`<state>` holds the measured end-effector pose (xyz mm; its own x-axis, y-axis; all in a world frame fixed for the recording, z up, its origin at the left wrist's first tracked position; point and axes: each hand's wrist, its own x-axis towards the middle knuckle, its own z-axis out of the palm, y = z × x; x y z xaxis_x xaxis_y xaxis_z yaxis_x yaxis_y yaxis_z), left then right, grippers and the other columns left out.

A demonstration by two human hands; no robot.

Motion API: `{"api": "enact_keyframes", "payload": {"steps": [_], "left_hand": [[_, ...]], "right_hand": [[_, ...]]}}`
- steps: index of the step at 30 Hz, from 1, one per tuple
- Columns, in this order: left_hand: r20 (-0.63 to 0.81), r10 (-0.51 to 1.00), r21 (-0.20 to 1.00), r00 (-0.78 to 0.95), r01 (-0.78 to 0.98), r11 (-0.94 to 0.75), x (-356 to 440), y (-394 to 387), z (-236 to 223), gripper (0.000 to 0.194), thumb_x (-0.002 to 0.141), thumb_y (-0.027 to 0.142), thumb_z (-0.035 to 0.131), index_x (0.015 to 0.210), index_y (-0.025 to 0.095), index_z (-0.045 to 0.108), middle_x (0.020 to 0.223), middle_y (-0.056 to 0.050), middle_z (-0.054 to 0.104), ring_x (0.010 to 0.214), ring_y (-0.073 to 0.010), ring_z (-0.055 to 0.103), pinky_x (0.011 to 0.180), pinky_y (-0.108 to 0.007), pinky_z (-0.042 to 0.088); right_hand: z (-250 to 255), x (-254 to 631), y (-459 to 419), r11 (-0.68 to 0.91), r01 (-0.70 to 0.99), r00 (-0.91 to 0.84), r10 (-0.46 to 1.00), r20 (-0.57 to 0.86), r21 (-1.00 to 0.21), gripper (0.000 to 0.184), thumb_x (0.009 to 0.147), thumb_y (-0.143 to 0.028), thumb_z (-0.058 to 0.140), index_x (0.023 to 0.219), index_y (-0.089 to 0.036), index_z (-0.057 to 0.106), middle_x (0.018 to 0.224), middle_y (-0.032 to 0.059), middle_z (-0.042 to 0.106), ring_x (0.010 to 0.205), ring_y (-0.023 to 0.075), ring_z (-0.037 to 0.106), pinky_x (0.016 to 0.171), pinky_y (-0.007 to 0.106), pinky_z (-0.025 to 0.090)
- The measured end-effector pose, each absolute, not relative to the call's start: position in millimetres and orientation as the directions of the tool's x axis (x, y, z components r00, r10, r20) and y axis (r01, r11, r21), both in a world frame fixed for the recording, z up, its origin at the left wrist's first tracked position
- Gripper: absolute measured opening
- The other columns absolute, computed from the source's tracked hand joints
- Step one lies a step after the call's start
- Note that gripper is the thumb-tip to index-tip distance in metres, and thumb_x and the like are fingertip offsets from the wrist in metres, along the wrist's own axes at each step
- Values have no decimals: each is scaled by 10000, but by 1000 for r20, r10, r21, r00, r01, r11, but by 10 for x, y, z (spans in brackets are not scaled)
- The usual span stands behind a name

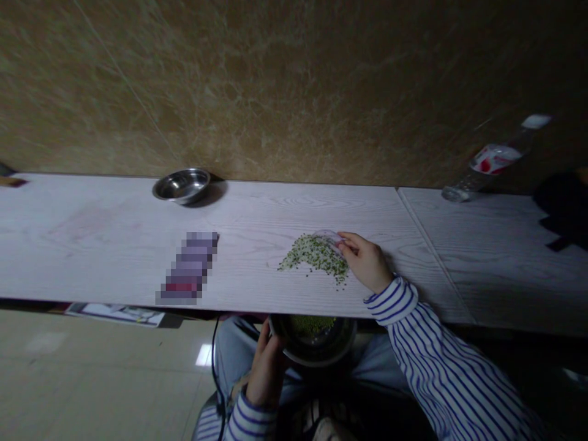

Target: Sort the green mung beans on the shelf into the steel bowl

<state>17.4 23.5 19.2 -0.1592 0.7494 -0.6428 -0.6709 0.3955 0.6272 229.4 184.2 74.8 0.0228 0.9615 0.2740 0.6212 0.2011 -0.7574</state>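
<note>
A loose pile of green beans mixed with white grains lies spread on the pale wooden table. At its right side my right hand pinches a thin, pale, see-through piece with a rounded edge, pressed against the back of the pile. I cannot make out exactly what this piece is. Below the table's front edge, over my lap, my left hand grips the left rim of a metal bowl. Green beans lie inside the bowl, and its far side is hidden under the table edge.
A second metal bowl stands by the wall at the back left. A blurred-out flat object lies left of the pile. A clear plastic bottle stands at the back right, near a dark object. A cable hangs beside my leg.
</note>
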Motion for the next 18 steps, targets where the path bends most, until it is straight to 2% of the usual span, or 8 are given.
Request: {"api": "enact_keyframes", "payload": {"steps": [5,11,18], "left_hand": [[-638,752,629,-165,-675,385,165,222,198,643,621,215,761,1252,226,637,1051,-74,764,918,-292,707,743,-382,577],[-624,767,640,-149,-661,392,150,205,163,642,616,234,768,1242,222,629,987,-58,758,831,-256,692,711,-363,574],[-645,747,634,-161,-658,406,161,180,225,700,625,233,753,1307,232,595,1088,-67,744,881,-256,670,670,-337,560]], "right_hand": [[753,2261,1705,281,585,-20,943,332,-761,285,882,-208,593,1123,-220,745,984,83,813,912,243,782,804,365,642],[765,2212,1562,327,596,-67,930,361,-733,306,897,-196,571,1150,-223,742,1040,72,810,917,226,782,806,354,643],[797,2176,1455,368,602,-107,916,386,-708,299,902,-182,568,1134,-223,751,1037,60,811,916,213,782,838,340,638]]}}
